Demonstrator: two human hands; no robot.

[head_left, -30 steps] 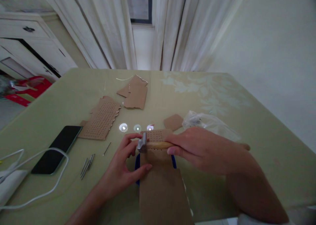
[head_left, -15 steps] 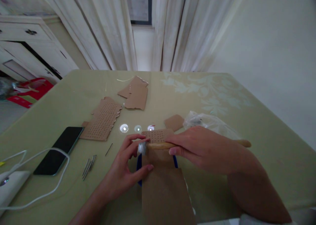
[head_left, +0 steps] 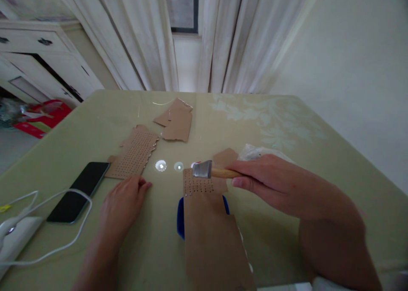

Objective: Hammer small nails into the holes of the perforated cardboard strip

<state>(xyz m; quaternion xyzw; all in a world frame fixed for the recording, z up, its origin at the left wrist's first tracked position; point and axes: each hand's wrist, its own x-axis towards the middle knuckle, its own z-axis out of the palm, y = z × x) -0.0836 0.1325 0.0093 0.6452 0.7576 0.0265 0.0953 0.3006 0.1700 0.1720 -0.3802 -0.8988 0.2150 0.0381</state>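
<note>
My right hand (head_left: 267,178) is closed round the wooden handle of a hammer (head_left: 202,169). The metal head hovers over the punched end of a cardboard strip (head_left: 207,231). Rows of small holes cross that end, with two small bright spots near its left edge. Under the strip, a blue object (head_left: 180,218) sticks out on both sides. My left hand (head_left: 126,199) rests on the table to the left, fingers curled together and pointing down. What its fingertips hold, if anything, is hidden. It lies between the phone and the cardboard strip.
A black phone (head_left: 78,193) and a white cable (head_left: 91,201) lie left. Behind are a perforated cardboard piece (head_left: 135,152) and torn cardboard scraps (head_left: 178,125). A clear plastic bag (head_left: 259,152) and another scrap (head_left: 225,156) are partly behind my right hand.
My left hand has left the cardboard strip and moved left, over the spot where several loose nails lay. The hammer has risen and shifted away from me, its head turned; my right hand still grips it.
</note>
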